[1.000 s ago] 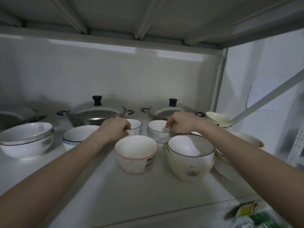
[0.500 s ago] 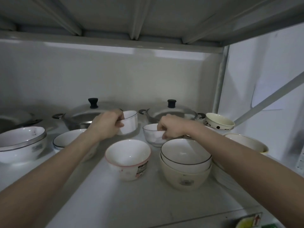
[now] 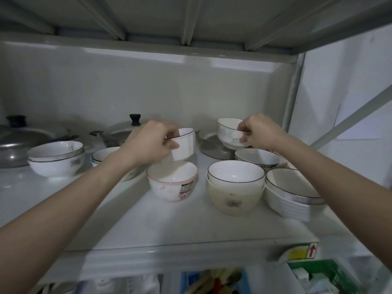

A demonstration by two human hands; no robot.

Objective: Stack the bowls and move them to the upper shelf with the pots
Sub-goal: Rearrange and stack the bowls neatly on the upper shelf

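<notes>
My left hand [image 3: 151, 143] pinches the rim of a small straight-sided white bowl [image 3: 185, 146] with a dark rim, held in the air just above a pink-rimmed white bowl [image 3: 172, 181] that stands on the shelf [image 3: 191, 225]. My right hand [image 3: 259, 132] grips a small rounded white bowl [image 3: 228, 132] by its rim, lifted above the shelf near the back. Below and to the right stand a two-bowl stack [image 3: 235, 187], another dark-rimmed bowl [image 3: 257, 160] and a ribbed white stack [image 3: 292, 192].
Two lidded steel pots [image 3: 121, 132] [image 3: 19, 141] stand at the back left, a third pot [image 3: 212, 145] behind the lifted bowls. Stacked white bowls [image 3: 56, 160] and another bowl [image 3: 104, 154] sit left. A shelf board [image 3: 148, 41] runs overhead; an upright post [image 3: 293, 90] stands right.
Both hands have lifted their small bowls off the shelf. The left bowl came forward over the pink-rimmed bowl; the right bowl rose higher. The view shifted right.
</notes>
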